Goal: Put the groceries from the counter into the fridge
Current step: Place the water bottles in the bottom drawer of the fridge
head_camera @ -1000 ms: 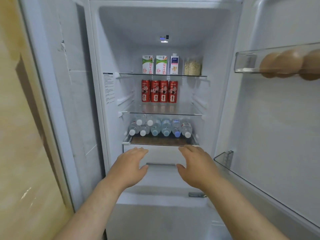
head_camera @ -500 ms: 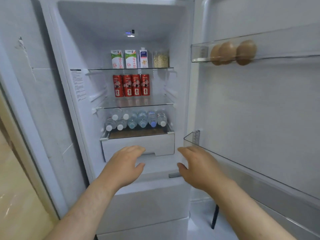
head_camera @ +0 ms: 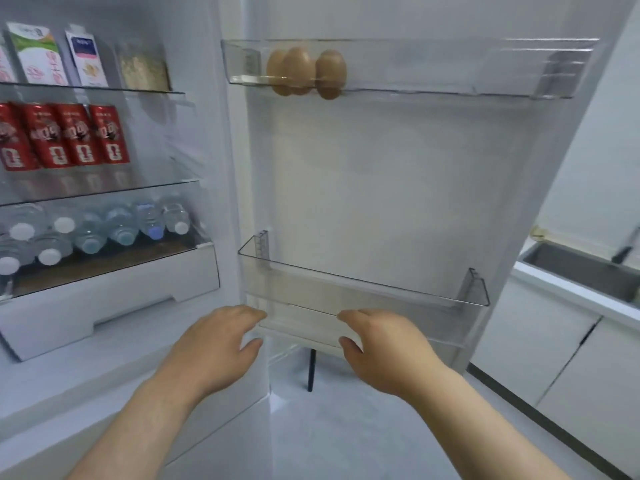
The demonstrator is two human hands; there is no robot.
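Observation:
The fridge stands open, its door (head_camera: 398, 188) swung out to the right. Cartons (head_camera: 38, 53) and a jar (head_camera: 143, 69) stand on the top shelf, red cans (head_camera: 76, 136) on the middle shelf, and water bottles (head_camera: 117, 225) lie on the drawer lid. Three brown eggs (head_camera: 304, 72) sit in the upper door bin (head_camera: 450, 84). The lower door bin (head_camera: 363, 292) holds nothing. My left hand (head_camera: 214, 344) and my right hand (head_camera: 384, 351) hover empty with relaxed fingers just in front of that lower bin.
A white crisper drawer (head_camera: 104, 306) sticks out slightly at the fridge bottom. To the right are a white counter with a steel sink (head_camera: 581, 271) and white cabinet doors (head_camera: 554, 358). A dark leg (head_camera: 311, 370) shows under the door.
My view has swung right from the fridge interior to the open door. Both hands moved with it, from in front of the crisper drawer to the lower door bin, still empty.

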